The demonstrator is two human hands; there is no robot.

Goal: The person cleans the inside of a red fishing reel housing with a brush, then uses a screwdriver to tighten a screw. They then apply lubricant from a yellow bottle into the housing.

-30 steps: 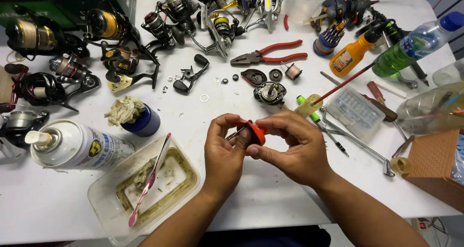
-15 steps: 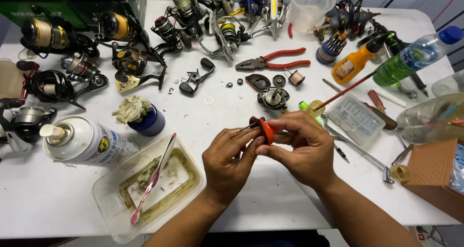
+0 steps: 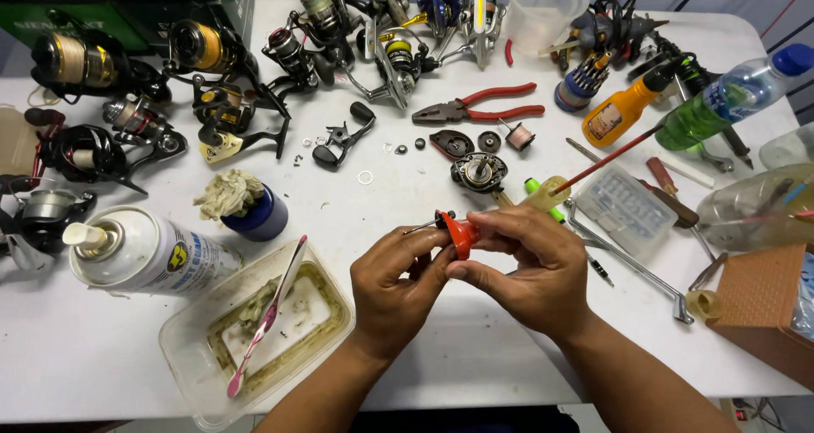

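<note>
Both hands meet just below the middle of the frame, pinching one small object between them: the left hand (image 3: 397, 282) and the right hand (image 3: 527, 268) close their fingertips on a small red cone-shaped part (image 3: 462, 232) with a thin dark pin sticking out of it toward the left. The part is held up off the white table (image 3: 475, 357), which fills the head view. At lower left sits a clear plastic tub (image 3: 254, 348) smeared with grease, a pink-handled brush (image 3: 267, 318) lying across it. Left of the hands a white spray can (image 3: 144, 253) lies on its side, with a dark blue cup (image 3: 259, 217) stuffed with a rag just above it. Near the top centre lie red-handled pliers (image 3: 483, 106), and an opened reel body (image 3: 479, 172) rests just above the hands. Many fishing reels (image 3: 212, 60) crowd the upper left. An orange bottle (image 3: 623, 111) and a green bottle (image 3: 729, 98) stand at upper right.
</note>
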